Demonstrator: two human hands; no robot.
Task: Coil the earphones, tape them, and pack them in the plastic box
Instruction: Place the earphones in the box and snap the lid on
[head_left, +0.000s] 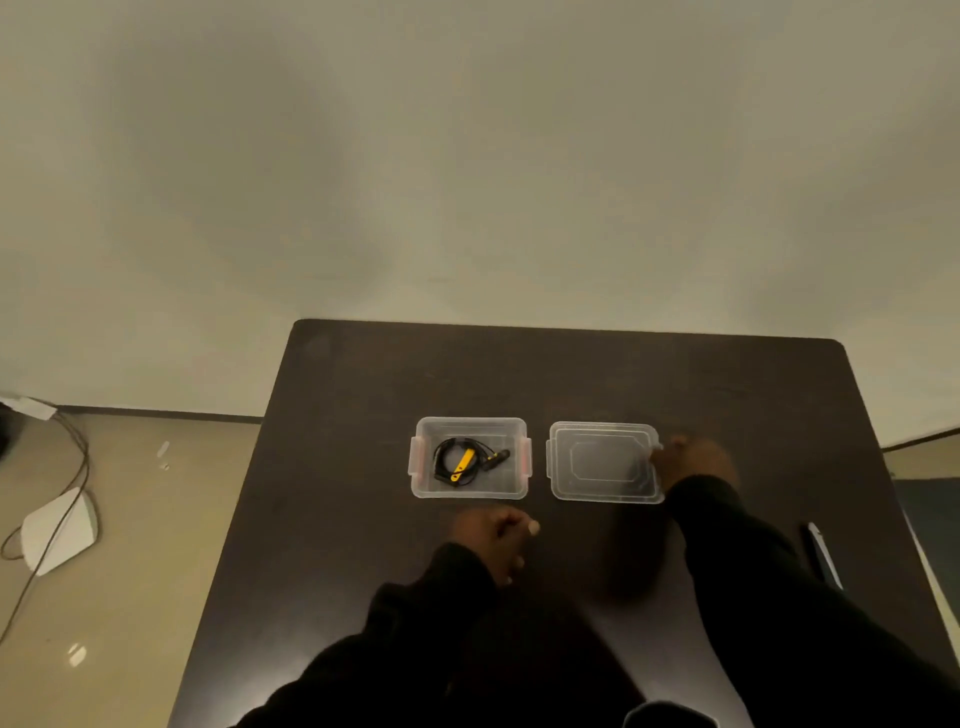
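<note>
A clear plastic box (470, 491) with red side latches stands on the dark table. Inside it lie the black earphones (453, 458), coiled and bound with a strip of yellow tape (462, 465). The box's clear lid (602, 462) lies flat on the table just to the right of the box. My right hand (693, 462) rests at the lid's right edge, fingers touching the rim. My left hand (493, 532) hovers just in front of the box with fingers loosely curled and nothing in it.
The dark table (363, 395) ends at a pale wall behind. A dark pen-like object (821, 553) lies near the table's right edge. On the floor to the left sit a white device (60, 530) and trailing cables (72, 467).
</note>
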